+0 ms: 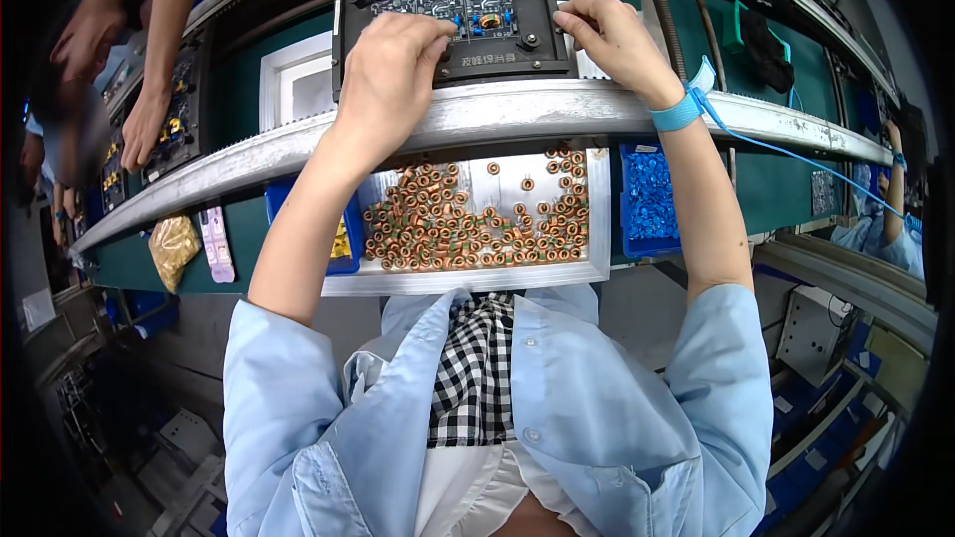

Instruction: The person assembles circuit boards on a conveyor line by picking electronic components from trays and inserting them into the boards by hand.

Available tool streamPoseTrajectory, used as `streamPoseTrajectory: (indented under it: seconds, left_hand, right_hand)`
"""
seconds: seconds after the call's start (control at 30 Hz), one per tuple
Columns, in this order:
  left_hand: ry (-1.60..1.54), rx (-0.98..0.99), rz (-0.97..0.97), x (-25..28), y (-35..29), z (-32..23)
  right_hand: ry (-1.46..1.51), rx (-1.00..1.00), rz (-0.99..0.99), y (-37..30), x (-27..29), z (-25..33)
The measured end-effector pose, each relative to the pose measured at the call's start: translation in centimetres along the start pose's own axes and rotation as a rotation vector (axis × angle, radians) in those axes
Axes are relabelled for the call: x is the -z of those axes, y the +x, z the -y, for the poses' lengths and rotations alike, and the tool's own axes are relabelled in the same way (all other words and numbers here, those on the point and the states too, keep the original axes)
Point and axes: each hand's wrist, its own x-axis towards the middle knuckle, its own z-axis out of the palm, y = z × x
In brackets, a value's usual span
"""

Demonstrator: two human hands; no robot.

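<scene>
A black fixture (487, 64) holding several populated circuit boards (460, 2) lies across the rails ahead of me. My left hand (390, 75) is over its near left part, fingers bent and closed above the lower row of boards; whatever they may hold is hidden. At the fixture's right edge is my right hand (615, 42), thumb and index finger bent close together, with the fingertips beside the frame. Nothing can be made out between them. Copper-wound ring coils sit on the boards among blue parts. More ring coils (428, 209) fill a metal-rimmed tray below my hands.
A silver rail (497, 104) runs crosswise under my wrists. Blue bins hold blue parts (652, 194) and yellow parts (341, 244). A blue wrist strap (678, 111) trails a cord rightward. At left, a co-worker's hand (146, 127) reaches to another fixture. A bag (174, 251) lies nearby.
</scene>
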Motion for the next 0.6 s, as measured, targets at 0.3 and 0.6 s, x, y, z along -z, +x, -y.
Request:
streamPoseTrajectory:
  seconds: [0.3,0.6]
  left_hand:
    - [0.081,-0.089,0.172,1.5,2.1,6.0]
    - [-0.108,0.102,0.247,3.6,0.6,8.3]
  right_hand:
    - [0.054,0.087,0.021,2.3,-5.4,4.5]
    - [0.044,0.092,0.073,3.0,-7.2,6.9]
